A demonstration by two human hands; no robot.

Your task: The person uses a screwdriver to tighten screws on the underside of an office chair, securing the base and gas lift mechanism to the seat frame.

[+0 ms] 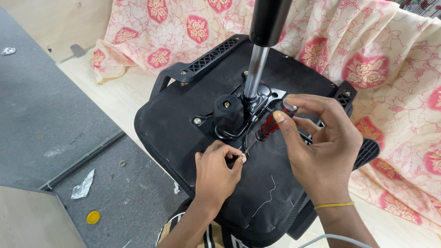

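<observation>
An upturned office chair seat (206, 133) lies in the middle of the scene, its black fabric underside facing up, with a black metal mechanism plate (239, 115) bolted on and a shiny gas cylinder (255, 69) rising from it toward the far side. One round black knob (228, 111) sticks out on the plate's left. Two black armrest brackets show, one at the far left (202, 62) and one at the right edge (356, 124).

The right hand (321, 147) holds one screwdriver (268, 126) with a red and black handle, thumb and fingers curled closed around the top of the handle, the shaft slanting down toward the near left. The left hand (216, 172) rests on the seat fabric, its fingertips pinched narrowly on a small silver screw (242, 156) right at the screwdriver's tip (whether tip and screw touch, I cannot tell).

A pink flowered cloth (367, 69) is draped behind and to the right. On the grey floor at the near left lie one yellow cap (93, 217) and one crumpled bit of foil (83, 187).
</observation>
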